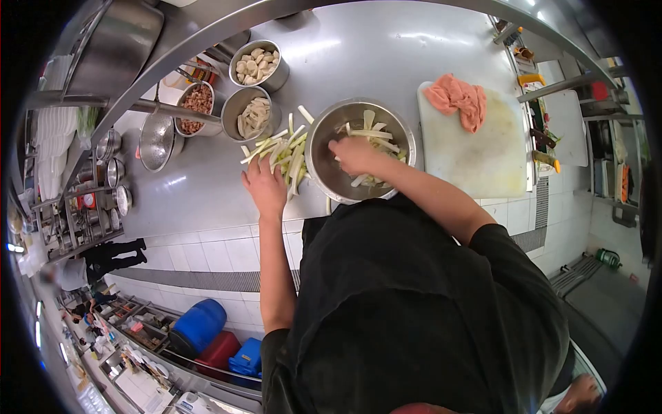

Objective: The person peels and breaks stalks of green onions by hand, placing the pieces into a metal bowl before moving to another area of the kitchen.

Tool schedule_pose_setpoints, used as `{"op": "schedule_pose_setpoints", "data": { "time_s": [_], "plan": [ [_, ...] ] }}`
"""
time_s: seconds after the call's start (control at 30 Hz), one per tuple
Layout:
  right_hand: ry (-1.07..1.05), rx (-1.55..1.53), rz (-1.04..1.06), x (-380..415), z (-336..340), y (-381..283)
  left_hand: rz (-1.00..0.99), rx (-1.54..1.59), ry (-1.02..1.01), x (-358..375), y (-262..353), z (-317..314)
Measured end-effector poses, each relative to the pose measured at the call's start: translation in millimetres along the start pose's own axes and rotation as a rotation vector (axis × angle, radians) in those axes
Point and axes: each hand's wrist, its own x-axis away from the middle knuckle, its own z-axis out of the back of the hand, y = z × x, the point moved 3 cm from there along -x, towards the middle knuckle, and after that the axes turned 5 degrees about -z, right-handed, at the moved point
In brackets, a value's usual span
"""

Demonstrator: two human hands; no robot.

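Note:
My left hand (265, 188) lies with fingers apart at the near edge of a loose pile of pale green and white vegetable sticks (298, 160) on the steel table. My right hand (356, 154) is inside a large steel bowl (327, 178), its fingers curled together, and what they grip is hidden. More of the same pale sticks (376, 133) lie in the bowl around that hand. The bowl stands just right of the pile.
Behind the pile stand steel pots of pale sliced pieces (255, 117), whitish chunks (256, 67) and reddish-brown diced pieces (197, 100). A perforated steel bowl (158, 141) sits left. A pink cloth (458, 101) lies on a white cutting board (476, 162). A shelf rail (186, 48) crosses overhead.

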Motion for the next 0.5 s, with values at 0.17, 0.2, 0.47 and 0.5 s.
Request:
{"op": "schedule_pose_setpoints", "data": {
  "time_s": [0.17, 0.2, 0.47, 0.5],
  "plan": [
    [0.203, -0.459, 0.018, 17.7, 65.6, 28.2, 0.037, 0.514, -0.027, -26.6, 53.1, 22.1],
    [0.228, -0.633, -0.014, 21.8, 77.1, 33.6, 0.016, 0.652, -0.107, -34.2, 68.4, 22.5],
    [0.222, -1.377, -0.079, 44.2, 92.5, 40.0, 0.167, 0.921, -0.367, -64.1, 121.5, 12.7],
    [0.226, -1.381, -0.079, 48.2, 90.2, 37.6, 0.163, 0.919, -0.369, -65.2, 121.8, 13.2]
  ]
}}
